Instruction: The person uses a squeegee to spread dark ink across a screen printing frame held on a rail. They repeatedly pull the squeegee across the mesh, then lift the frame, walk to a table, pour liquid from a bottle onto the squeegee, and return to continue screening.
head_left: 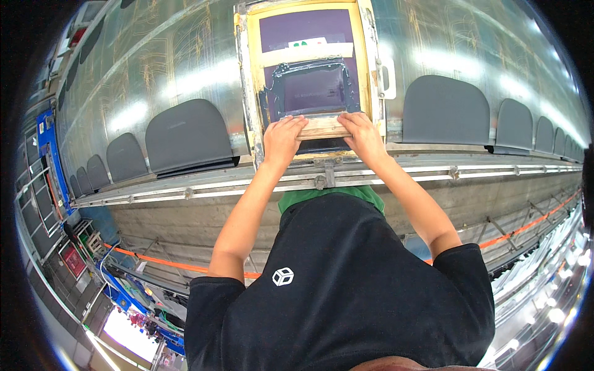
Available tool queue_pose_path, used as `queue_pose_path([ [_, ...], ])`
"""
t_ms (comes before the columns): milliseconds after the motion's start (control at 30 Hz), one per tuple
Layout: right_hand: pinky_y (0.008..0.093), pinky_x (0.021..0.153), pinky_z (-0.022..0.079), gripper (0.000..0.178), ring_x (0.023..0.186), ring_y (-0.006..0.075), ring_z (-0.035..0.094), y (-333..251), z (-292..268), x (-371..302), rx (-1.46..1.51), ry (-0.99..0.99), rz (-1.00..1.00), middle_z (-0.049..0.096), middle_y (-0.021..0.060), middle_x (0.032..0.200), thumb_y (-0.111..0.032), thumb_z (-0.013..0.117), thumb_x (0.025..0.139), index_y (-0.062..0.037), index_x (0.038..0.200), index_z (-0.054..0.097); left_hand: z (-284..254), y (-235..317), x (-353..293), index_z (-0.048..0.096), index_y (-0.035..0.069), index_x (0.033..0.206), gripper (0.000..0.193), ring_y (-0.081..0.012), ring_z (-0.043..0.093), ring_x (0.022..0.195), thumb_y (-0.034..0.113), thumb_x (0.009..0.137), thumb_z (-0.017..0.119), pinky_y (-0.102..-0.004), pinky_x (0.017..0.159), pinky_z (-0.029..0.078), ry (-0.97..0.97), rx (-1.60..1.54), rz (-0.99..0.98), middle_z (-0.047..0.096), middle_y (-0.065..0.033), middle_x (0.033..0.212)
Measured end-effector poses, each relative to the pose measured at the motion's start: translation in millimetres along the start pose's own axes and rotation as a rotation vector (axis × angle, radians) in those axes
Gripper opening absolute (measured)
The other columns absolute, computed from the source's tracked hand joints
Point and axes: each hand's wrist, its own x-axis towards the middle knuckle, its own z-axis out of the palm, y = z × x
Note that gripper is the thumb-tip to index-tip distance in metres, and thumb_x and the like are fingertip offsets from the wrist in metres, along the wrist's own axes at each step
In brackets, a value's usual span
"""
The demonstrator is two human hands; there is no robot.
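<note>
One shirt [346, 278]; two hands [284, 141] [365, 138] grip one wooden bar [324, 128].

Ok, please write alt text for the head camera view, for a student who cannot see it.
A left hand and a right hand hold opposite ends of a wooden bar over a dark panel in a yellow frame. Rounded grey pieces lie on the shiny table to either side.
</note>
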Motion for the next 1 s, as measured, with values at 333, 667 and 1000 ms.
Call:
queue_pose_path([
  [333,0.0444,0.1,0.048,0.038,0.111,0.0373,0.06,43,-32,119,-0.013,0.125,-0.054,0.067,0.0171,0.117,0.0,0.07,0.076,-0.0002,0.114,0.068,-36,-25,126,0.076,0.023,0.113,0.038,-0.0287,0.071,0.096,0.01,0.078,0.071,-0.0404,0.084,0.057,-0.046,0.004,-0.13,0.075,-0.0057,0.108],
  [667,0.0416,0.099,0.049,0.052,0.112,0.0317,0.06,32,-17,1,0.361,-0.126,0.181,0.065,0.0135,0.124,-0.015,0.08,0.08,-0.0069,0.128,0.064,8,6,-15,0.074,0.016,0.113,0.043,-0.0233,0.067,0.114,0.002,0.072,0.07,-0.0399,0.091,0.052,0.068,-0.047,0.019,0.073,-0.0016,0.119],
  [1000,0.037,0.078,0.05,0.028,0.078,0.0235,0.064,139,-45,114,0.2,0.531,0.536,0.071,0.0145,0.088,-0.03,0.065,0.094,-0.0127,0.115,0.072,7,14,-37,0.066,0.017,0.13,0.059,-0.0259,0.056,0.13,0.003,0.072,0.067,-0.0417,0.103,0.046,0.039,-0.058,0.037,0.063,-0.0014,0.138],
])
